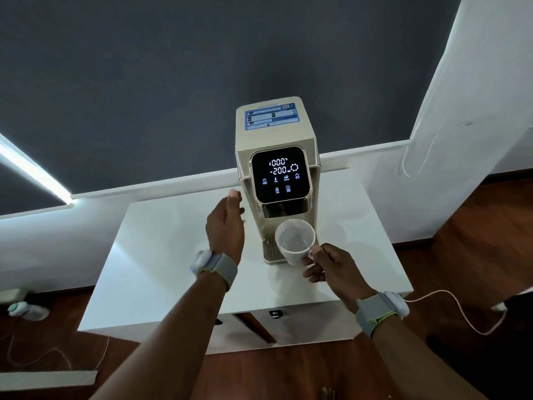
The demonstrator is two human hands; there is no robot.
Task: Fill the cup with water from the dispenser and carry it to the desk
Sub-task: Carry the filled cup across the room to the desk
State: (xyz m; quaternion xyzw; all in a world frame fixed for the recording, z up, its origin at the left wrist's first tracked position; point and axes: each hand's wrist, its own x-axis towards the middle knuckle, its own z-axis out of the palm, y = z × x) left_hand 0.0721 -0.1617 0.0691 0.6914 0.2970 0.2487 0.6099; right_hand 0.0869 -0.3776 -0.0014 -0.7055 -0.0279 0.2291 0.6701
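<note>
On the far left, a small white and green object (27, 310) lies on the dark reddish wooden floor (476, 255) beside a white wall base, too blurred to identify. Further right, a white rectangular cabinet top (161, 255) spreads across the middle of the view. Above it the left hand (226, 223) hangs in the air just left of the dispenser, fingers straight and relaxed, holding nothing, with a grey strap and white sensor on the left wrist (215, 265). The cream-coloured box-shaped water dispenser (277, 131) stands upright on the cabinet, its black square touch screen (281, 174) lit with white digits and blue icons. Below the screen, a white ceramic cup (294, 243) is held tilted toward the camera in front of the dispenser's drip tray, its inside looking pale and possibly empty, though the view is too soft to be sure. The right hand (331, 267) pinches the cup's handle with curled fingers and thumb. A grey strap (377, 311) circles the right wrist, and a thin pale cable (461, 310) trails across the floor at far right.
</note>
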